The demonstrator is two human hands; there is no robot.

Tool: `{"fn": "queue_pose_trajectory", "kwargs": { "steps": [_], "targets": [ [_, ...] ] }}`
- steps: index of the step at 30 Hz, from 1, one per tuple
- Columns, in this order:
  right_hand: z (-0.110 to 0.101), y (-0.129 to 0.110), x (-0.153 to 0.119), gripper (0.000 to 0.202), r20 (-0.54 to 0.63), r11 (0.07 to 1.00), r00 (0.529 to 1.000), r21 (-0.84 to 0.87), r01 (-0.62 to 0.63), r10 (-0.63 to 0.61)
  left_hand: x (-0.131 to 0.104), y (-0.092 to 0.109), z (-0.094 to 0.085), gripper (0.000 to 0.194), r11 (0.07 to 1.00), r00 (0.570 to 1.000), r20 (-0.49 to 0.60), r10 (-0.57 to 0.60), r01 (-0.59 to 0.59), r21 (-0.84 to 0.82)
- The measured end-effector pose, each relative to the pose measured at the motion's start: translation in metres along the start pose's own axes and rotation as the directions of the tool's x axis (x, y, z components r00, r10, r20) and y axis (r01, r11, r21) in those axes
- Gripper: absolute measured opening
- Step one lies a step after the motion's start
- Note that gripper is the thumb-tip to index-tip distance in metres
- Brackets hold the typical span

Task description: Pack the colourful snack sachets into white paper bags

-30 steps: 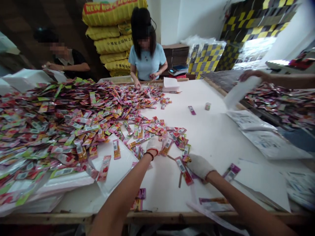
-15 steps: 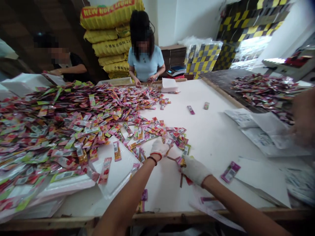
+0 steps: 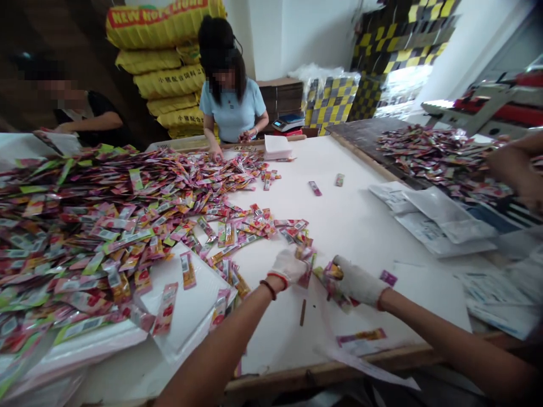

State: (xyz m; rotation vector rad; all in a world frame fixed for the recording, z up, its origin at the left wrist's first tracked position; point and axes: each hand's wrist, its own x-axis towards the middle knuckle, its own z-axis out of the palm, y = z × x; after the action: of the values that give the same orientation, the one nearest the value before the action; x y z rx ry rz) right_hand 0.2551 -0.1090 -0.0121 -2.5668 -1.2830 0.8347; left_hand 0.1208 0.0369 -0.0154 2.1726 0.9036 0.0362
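My left hand [image 3: 289, 268], in a white glove with a red cuff, is closed on a few small printed packets [image 3: 306, 271] near the middle of the white table. To its right, my right hand [image 3: 360, 284], gloved too, is closed around a bunch of packets [image 3: 331, 277] in pink, green and yellow; its fingertips are partly hidden. A thin brown strip [image 3: 302, 312] lies on the table below my hands. One purple packet [image 3: 388, 277] shows behind the right glove, and a long purple-orange packet [image 3: 360, 336] lies near the front edge.
A large heap of packets [image 3: 106, 209] covers the left side, partly over white padded envelopes [image 3: 186, 305]. White bags [image 3: 441, 220] lie at the right. Across the table a co-worker [image 3: 232, 107] handles packets. Another heap [image 3: 424, 152] is on the dark table. The wooden edge [image 3: 305, 377] runs along the front.
Both hands have moved apart slightly, the right one now with a fuller bunch of packets. The view has turned right. The co-worker opposite has reached a hand into the heap.
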Motion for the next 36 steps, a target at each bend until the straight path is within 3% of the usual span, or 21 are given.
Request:
{"fn": "queue_pose_trajectory", "kwargs": {
  "steps": [3,5,7,10,14,16,18,21,23,28,30,32,34,36],
  "targets": [
    [0.017,0.0,0.0,0.031,-0.01,0.996,1.0,-0.085,-0.031,0.03,0.003,0.016,0.022,0.026,0.968,1.0,0.001,-0.022,0.021,0.25],
    [0.021,0.001,-0.001,0.02,0.027,0.992,1.0,-0.123,0.009,-0.006,-0.001,0.014,0.023,0.025,0.934,0.999,0.011,-0.042,0.035,0.354],
    [0.017,0.004,-0.001,0.012,0.102,0.99,0.994,-0.131,0.052,-0.039,-0.012,0.0,0.014,0.021,0.919,0.999,0.032,-0.024,0.01,0.395],
    [-0.001,0.008,0.003,0.013,0.146,0.993,0.988,-0.094,0.066,-0.052,-0.033,-0.034,-0.009,0.019,0.893,0.994,0.04,0.098,-0.106,0.438],
    [-0.03,-0.011,0.035,0.022,-0.063,0.983,0.995,0.165,0.086,-0.077,-0.036,-0.057,-0.038,0.033,0.909,0.973,0.006,0.233,-0.22,0.355],
    [-0.039,-0.032,0.061,0.025,-0.173,0.973,0.982,0.206,0.106,-0.071,-0.018,-0.051,-0.046,0.038,0.876,0.954,0.043,0.296,-0.289,0.387],
    [-0.044,-0.054,0.087,0.022,-0.192,0.98,0.979,0.17,0.099,-0.065,0.007,-0.036,-0.049,0.035,0.79,0.926,0.13,0.355,-0.371,0.487],
    [-0.04,-0.077,0.116,0.007,-0.097,0.989,0.994,0.133,0.06,-0.047,0.039,-0.017,-0.044,0.027,0.67,0.91,0.221,0.352,-0.409,0.619],
    [-0.035,-0.081,0.121,0.011,-0.027,0.989,0.999,0.143,0.038,-0.034,0.046,-0.013,-0.04,0.026,0.643,0.911,0.236,0.338,-0.407,0.649],
    [-0.028,-0.063,0.095,0.004,0.151,0.952,0.985,0.304,0.038,-0.087,0.008,-0.035,-0.04,0.023,0.629,0.899,0.221,0.378,-0.424,0.651],
    [-0.033,-0.051,0.082,0.005,0.274,0.919,0.952,0.394,0.016,-0.134,-0.013,-0.048,-0.043,0.018,0.67,0.914,0.217,0.344,-0.4,0.625],
    [-0.041,-0.039,0.069,0.014,0.412,0.903,0.894,0.428,-0.02,-0.176,-0.03,-0.059,-0.047,0.017,0.778,0.95,0.164,0.267,-0.313,0.545],
    [-0.049,-0.03,0.055,0.023,0.531,0.936,0.828,0.351,-0.022,-0.18,-0.038,-0.066,-0.051,0.019,0.915,0.985,0.062,0.163,-0.174,0.365],
    [-0.057,-0.025,0.039,0.024,0.595,0.977,0.788,0.207,0.043,-0.161,-0.037,-0.065,-0.057,0.021,0.995,0.999,-0.037,0.033,-0.03,0.095]
  ]
}}
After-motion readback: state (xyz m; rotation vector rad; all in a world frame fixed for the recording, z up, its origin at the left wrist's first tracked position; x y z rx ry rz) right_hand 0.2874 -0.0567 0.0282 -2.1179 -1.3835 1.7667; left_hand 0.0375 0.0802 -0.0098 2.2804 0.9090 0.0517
